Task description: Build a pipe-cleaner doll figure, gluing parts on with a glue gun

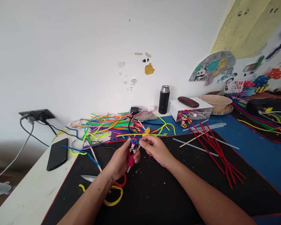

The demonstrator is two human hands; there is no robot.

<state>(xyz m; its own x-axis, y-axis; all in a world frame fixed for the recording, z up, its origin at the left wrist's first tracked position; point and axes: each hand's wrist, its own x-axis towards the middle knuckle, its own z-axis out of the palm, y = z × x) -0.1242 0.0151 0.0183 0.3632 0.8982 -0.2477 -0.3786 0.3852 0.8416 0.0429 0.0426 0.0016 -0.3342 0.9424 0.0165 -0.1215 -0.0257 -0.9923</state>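
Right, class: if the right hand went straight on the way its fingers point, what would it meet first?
The small pink figure held in the left hand; the right hand points at it and seems to pinch its head.

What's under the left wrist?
Scissors: yellow and red handle loops and a blade tip show on the black mat; the wrist of the left hand, holding a figure, covers their middle.

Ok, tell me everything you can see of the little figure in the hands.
The figure is a small doll that looks wound from fuzzy pipe cleaners: bright pink body, black-and-white face, blue top with some red. It is held roughly upright above the black mat. The left hand wraps its pink body; the right hand pinches at its head. Finer detail is too small to tell.
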